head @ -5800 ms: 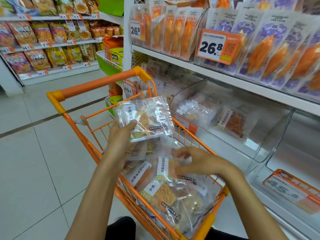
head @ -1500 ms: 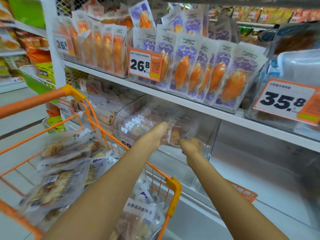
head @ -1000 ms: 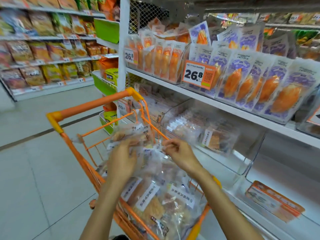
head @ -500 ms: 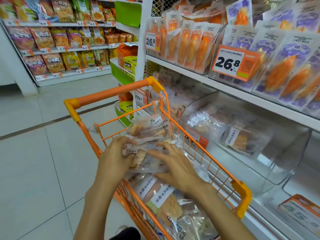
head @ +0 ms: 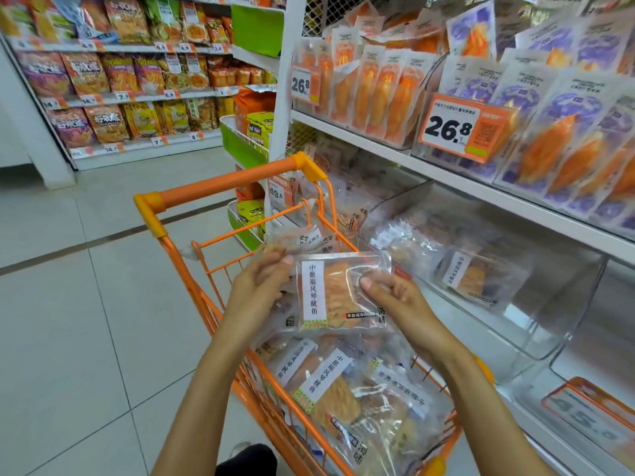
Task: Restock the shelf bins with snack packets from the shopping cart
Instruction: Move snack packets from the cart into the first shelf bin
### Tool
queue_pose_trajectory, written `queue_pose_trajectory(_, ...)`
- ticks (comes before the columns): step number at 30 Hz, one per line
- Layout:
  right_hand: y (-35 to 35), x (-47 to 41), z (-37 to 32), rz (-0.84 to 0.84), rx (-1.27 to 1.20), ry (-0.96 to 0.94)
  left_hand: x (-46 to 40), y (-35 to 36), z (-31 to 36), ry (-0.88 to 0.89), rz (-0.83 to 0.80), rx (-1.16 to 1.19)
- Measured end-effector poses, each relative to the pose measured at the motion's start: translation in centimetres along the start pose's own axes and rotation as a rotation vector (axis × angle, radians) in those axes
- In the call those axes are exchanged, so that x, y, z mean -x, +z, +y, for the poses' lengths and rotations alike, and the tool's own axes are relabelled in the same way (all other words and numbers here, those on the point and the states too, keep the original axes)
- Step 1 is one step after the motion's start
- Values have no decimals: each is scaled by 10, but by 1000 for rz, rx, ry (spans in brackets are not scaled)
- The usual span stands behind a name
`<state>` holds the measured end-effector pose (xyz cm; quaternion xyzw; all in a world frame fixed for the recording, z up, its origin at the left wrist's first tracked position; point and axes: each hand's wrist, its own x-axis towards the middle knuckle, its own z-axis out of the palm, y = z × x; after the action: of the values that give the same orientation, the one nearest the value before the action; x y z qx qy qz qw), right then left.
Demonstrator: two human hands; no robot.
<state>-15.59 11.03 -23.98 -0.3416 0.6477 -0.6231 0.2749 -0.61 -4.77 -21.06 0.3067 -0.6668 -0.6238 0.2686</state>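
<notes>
Both hands point(head: 326, 290) pinching flat, glossy clear packet point(head: 340, 293), wire cart point(head: 213, 255)

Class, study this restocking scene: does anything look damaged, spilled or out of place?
Nothing stands out. Both hands, left hand and right hand, hold an intact snack packet above the orange cart; its packets lie loosely piled.
</notes>
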Motion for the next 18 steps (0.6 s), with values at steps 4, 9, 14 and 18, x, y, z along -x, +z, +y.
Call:
queue_pose_trajectory(4, 7, 3, -3, -31, -214, 10, 9, 9, 2, -67, -302, -4)
queue_pose_trajectory(9, 29, -6, -12, 24, -184, 30, 7, -6, 4, 38, -151, 151)
queue_pose_trajectory(14, 59, -27, -9, -15, 420, -147, 0, -25, 7, 171, 265, 230)
queue_pose_trajectory(18, 72, -33, 11, -126, 1074, -276, -2, -24, 8, 169, 347, 241)
